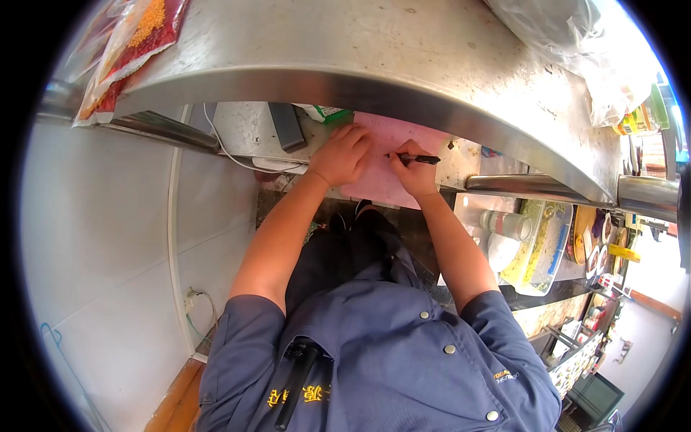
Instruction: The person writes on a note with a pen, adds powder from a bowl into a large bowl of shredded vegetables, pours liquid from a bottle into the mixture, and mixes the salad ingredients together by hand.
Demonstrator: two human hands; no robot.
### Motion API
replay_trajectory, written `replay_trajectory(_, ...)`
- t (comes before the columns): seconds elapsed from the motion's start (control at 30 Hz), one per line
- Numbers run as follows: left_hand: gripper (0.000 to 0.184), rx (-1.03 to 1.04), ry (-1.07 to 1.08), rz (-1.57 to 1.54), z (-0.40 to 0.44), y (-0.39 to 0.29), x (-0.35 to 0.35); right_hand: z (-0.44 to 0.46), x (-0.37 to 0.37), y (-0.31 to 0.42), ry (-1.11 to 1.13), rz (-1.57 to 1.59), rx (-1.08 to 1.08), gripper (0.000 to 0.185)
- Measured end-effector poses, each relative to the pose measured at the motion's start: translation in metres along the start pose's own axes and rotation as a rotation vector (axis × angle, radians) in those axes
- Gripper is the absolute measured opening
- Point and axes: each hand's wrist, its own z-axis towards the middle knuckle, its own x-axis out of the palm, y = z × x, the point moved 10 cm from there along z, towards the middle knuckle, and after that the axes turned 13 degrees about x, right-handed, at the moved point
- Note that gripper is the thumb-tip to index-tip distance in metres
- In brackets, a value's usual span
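Observation:
A sheet of pink paper (385, 180) lies on the lower counter, partly hidden under the shelf edge. My right hand (415, 173) is closed around a black pen (421, 158), its tip at the paper. On the sheet's left part rests my left hand (341, 155), palm down with its fingers lying on the surface. It holds nothing. Just beyond the left hand is a green and white packet (327, 113), and further left a dark grey box-shaped object (288, 128). Any writing on the paper is too small to read.
A steel shelf (345, 43) juts out above the hands. Red packets (140, 50) and a clear plastic bag (565, 36) lie on it. A white cable (224, 146) hangs left. To the right stand a glass jar (506, 225) and a clear plastic tub (551, 252).

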Motion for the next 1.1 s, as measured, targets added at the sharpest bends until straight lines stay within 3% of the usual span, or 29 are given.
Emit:
replay_trajectory(0.2,0.029,-0.004,-0.001,0.003,-0.001,0.000,-0.001,0.000,0.003,-0.002,0.007,0.007,-0.096,0.012)
replay_trajectory(0.5,0.030,0.009,-0.016,0.010,0.000,-0.001,-0.003,0.008,-0.008,-0.011,0.057,0.458,0.074,0.010)
replay_trajectory(0.6,0.029,0.012,-0.017,0.005,0.002,-0.002,-0.003,0.005,-0.006,-0.009,0.129,0.341,0.091,0.013)
replay_trajectory(0.83,0.030,-0.008,-0.009,-0.042,0.001,0.000,-0.002,0.005,-0.008,-0.026,0.130,0.466,0.064,0.014)
replay_trajectory(1.1,0.032,0.009,0.001,-0.015,-0.001,-0.001,-0.001,-0.004,-0.026,-0.027,0.041,0.426,0.068,0.015)
